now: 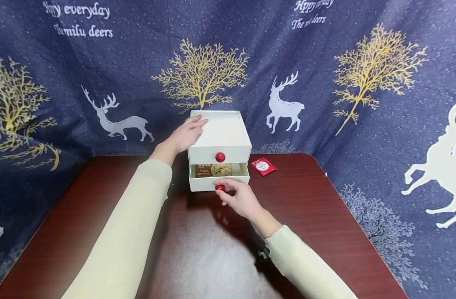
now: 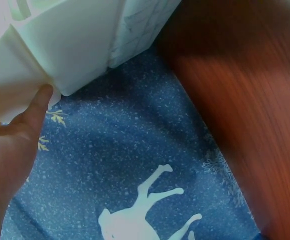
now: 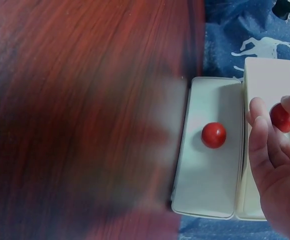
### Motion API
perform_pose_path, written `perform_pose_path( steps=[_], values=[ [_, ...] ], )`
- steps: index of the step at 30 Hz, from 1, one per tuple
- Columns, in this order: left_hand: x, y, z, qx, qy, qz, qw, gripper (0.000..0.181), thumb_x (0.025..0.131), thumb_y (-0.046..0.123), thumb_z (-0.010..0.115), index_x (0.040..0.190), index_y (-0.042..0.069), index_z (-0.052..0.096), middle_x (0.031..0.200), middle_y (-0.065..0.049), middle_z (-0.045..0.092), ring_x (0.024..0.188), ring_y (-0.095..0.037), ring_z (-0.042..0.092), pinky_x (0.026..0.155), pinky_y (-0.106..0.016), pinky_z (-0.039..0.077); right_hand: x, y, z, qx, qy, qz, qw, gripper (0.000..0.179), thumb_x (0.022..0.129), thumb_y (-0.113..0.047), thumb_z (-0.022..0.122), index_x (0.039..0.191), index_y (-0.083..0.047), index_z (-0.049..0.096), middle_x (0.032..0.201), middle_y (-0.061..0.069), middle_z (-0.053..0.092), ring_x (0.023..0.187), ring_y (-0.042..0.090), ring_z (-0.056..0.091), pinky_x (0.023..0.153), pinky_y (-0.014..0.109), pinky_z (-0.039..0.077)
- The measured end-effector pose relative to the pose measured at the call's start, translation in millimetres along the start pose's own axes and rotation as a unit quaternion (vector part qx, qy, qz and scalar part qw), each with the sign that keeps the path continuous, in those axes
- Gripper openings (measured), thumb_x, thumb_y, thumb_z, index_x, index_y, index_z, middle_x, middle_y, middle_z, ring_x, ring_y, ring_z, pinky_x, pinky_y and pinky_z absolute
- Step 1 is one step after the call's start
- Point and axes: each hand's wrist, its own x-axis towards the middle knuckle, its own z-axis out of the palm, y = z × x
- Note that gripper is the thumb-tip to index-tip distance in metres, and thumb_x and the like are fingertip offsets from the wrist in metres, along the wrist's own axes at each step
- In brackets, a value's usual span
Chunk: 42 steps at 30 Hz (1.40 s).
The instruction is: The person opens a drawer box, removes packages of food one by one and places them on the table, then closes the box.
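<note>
A white drawer box (image 1: 221, 128) stands at the far side of the table. One drawer (image 1: 198, 184) is pulled partly out beneath the top one, and a printed food packet (image 1: 205, 170) lies in it. My right hand (image 1: 240, 198) pinches this drawer's red round knob (image 3: 284, 117) between thumb and fingers. My left hand (image 1: 187, 133) rests on the box's top left edge, fingers extended; in the left wrist view its thumb (image 2: 39, 105) touches the side. The right wrist view shows another drawer front (image 3: 200, 180) with a red knob (image 3: 213, 135), beside the held one.
A small red packet (image 1: 263, 166) lies on the table right of the box. The dark red wooden table (image 1: 198, 257) reaches back to a blue cloth (image 1: 243, 25) with printed deer and trees. A top drawer knob (image 1: 220, 157) sticks out above the pulled-out drawer.
</note>
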Motion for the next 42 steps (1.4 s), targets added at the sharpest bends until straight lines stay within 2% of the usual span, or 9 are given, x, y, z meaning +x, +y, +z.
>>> perform_pose_path(
  steps=[12, 14, 21, 25, 35, 42],
  values=[
    [-1.5, 1.4, 0.9, 0.0, 0.006, 0.003, 1.0, 0.058, 0.116, 0.039, 0.032, 0.172, 0.029, 0.039, 0.187, 0.006, 0.012, 0.175, -0.031, 0.001, 0.14, -0.062, 0.005, -7.9, -4, 0, -0.005, -0.012, 0.009, 0.9999, 0.026, 0.103, -0.01, 0.077, 0.129, -0.012, 0.079, 0.081, 0.003, 0.074, 0.065, 0.01, 0.073, 0.056, 0.02, 0.054],
    [-1.8, 1.1, 1.1, 0.002, 0.007, 0.002, 1.0, 0.058, 0.116, 0.039, 0.032, 0.172, 0.029, 0.039, 0.187, 0.006, 0.012, 0.175, -0.031, 0.001, 0.14, -0.062, 0.005, -9.4, -4, 0, -0.003, -0.015, 0.008, 0.9999, 0.026, 0.103, -0.011, 0.077, 0.129, -0.012, 0.079, 0.083, 0.008, 0.076, 0.066, 0.01, 0.073, 0.055, 0.02, 0.053],
    [-1.7, 1.0, 1.1, 0.006, 0.008, 0.001, 1.0, 0.058, 0.115, 0.039, 0.032, 0.172, 0.028, 0.039, 0.187, 0.005, 0.013, 0.174, -0.031, 0.002, 0.14, -0.063, 0.007, -13.6, -5, -1, -0.002, -0.018, 0.002, 0.9998, 0.027, 0.103, -0.01, 0.077, 0.13, -0.011, 0.079, 0.088, 0.013, 0.079, 0.064, 0.005, 0.072, 0.055, 0.019, 0.053],
    [-0.7, 0.4, 1.5, 0.008, 0.008, 0.004, 0.9999, 0.059, 0.115, 0.039, 0.032, 0.172, 0.028, 0.039, 0.187, 0.005, 0.013, 0.174, -0.032, 0.003, 0.14, -0.063, 0.007, -15.7, -4, -1, -0.002, -0.023, -0.001, 0.9997, 0.027, 0.103, -0.01, 0.076, 0.13, -0.01, 0.079, 0.097, 0.022, 0.081, 0.064, 0.003, 0.071, 0.054, 0.019, 0.052],
    [-1.3, 2.1, 1.8, 0.01, 0.006, 0.002, 0.9999, 0.058, 0.116, 0.039, 0.031, 0.173, 0.029, 0.038, 0.187, 0.005, 0.012, 0.174, -0.032, 0.002, 0.139, -0.063, 0.005, -22.1, -7, -2, 0.006, -0.031, -0.008, 0.9995, 0.028, 0.102, -0.009, 0.077, 0.13, -0.008, 0.079, 0.103, 0.022, 0.083, 0.063, 0.008, 0.074, 0.053, 0.018, 0.05],
    [-1.9, 1.0, 1.1, 0.005, 0.005, 0.001, 1.0, 0.058, 0.116, 0.04, 0.032, 0.173, 0.029, 0.038, 0.187, 0.007, 0.012, 0.174, -0.031, 0.001, 0.14, -0.063, 0.005, -25.9, -8, -2, 0.006, -0.032, -0.01, 0.9994, 0.028, 0.102, -0.008, 0.078, 0.13, -0.008, 0.079, 0.103, 0.019, 0.084, 0.062, 0.014, 0.076, 0.06, 0.02, 0.057]
  ],
)
